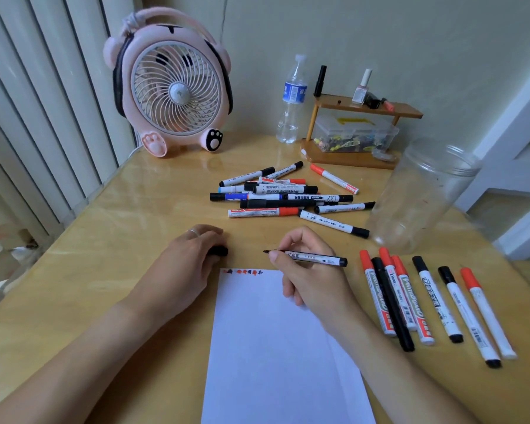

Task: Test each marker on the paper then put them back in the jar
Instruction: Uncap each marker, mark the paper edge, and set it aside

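My right hand grips an uncapped white marker with a black tip, its tip pointing left just above the top edge of the white paper. My left hand holds its black cap on the table to the left. Small red and black test marks line the paper's top edge. A pile of capped markers lies beyond the hands. A row of several capped markers lies to the right of the paper. The clear plastic jar stands open at the right.
A pink desk fan stands at the back left and a water bottle behind the pile. A small wooden shelf with bottles and a clear box sits at the back right. The wooden table meets a wall behind.
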Demonstrator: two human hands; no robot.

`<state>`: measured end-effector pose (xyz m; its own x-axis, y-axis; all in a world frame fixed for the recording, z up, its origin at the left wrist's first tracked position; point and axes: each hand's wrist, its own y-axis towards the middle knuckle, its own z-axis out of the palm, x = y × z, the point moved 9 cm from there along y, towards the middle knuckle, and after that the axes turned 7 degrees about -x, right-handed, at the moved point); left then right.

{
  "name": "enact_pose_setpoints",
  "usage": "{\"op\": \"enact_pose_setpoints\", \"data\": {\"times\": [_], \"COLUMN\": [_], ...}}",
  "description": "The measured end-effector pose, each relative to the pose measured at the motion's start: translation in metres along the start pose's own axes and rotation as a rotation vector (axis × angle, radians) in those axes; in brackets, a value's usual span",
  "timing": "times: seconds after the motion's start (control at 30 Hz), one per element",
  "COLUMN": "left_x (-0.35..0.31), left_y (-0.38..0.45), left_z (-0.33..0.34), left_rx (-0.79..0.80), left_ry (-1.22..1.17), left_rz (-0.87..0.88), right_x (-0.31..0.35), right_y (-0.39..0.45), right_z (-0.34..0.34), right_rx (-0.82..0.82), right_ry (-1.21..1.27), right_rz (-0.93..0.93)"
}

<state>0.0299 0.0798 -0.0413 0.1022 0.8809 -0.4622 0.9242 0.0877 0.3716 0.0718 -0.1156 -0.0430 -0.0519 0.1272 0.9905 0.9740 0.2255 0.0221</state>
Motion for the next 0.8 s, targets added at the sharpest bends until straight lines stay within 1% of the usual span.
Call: {"op": "enact_pose_setpoints", "data": {"times": [0.17,0.33,0.5,0.67,0.73,0.8], "left_x": [-0.018,-0.026,-0.028,-0.032,-0.035,-0.043], "left_y": [-0.003,-0.005,-0.005,-0.006,-0.007,-0.008], "left_z": [-0.019,-0.013,-0.013,-0.015,-0.017,-0.015], "left_rx": [-0.147,-0.134,-0.132,-0.164,-0.164,-0.139], "left_ry": [-0.076,-0.143,-0.172,-0.192,-0.215,-0.240], "left_rz": [0.059,0.046,0.060,0.087,0.122,0.187], "right_x": [0.004,0.005,0.007,0.007,0.007,0.008], "right_y": [0.002,0.002,-0.001,-0.001,0.000,-0.001], "right_z": [-0.003,-0.005,-0.004,-0.004,-0.001,0.005], "right_rx": [-0.004,-0.008,0.039,0.028,0.044,0.101], "right_ry": [0.058,0.138,0.157,0.150,0.144,0.119], "right_rz": [-0.052,-0.073,-0.112,-0.128,-0.139,-0.160]}}
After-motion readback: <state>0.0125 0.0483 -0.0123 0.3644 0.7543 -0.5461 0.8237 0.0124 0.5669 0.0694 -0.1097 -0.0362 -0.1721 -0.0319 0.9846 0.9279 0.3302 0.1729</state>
